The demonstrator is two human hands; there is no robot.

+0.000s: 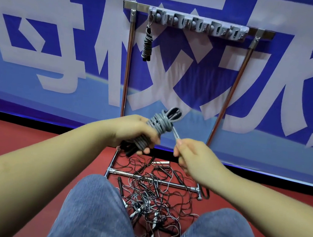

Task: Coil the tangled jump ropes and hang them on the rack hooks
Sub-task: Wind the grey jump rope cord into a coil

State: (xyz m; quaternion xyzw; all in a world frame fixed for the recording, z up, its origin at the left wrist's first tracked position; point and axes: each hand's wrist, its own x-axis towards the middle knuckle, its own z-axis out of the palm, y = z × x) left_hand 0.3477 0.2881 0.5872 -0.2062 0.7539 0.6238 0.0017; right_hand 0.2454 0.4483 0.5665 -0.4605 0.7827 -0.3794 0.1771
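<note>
A person's left hand (131, 133) grips a coiled grey jump rope bundle (156, 126) before the chrome rack (127, 67), while the right hand (190, 156) pinches its loose tail, which should be cinched snugly before hanging on the grey hook strip (198, 26).

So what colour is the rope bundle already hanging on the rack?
Grey cord with black handles, on the hanging bundle at the rack's leftmost hook; the head view shows it.

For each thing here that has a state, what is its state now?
Grey rope: coiled, gripped by left hand.
Rope end: pinched by right hand.
Hung rope: coiled, on leftmost rack hook.
Rope pile: tangled on floor.
Other hooks: bare.
</note>
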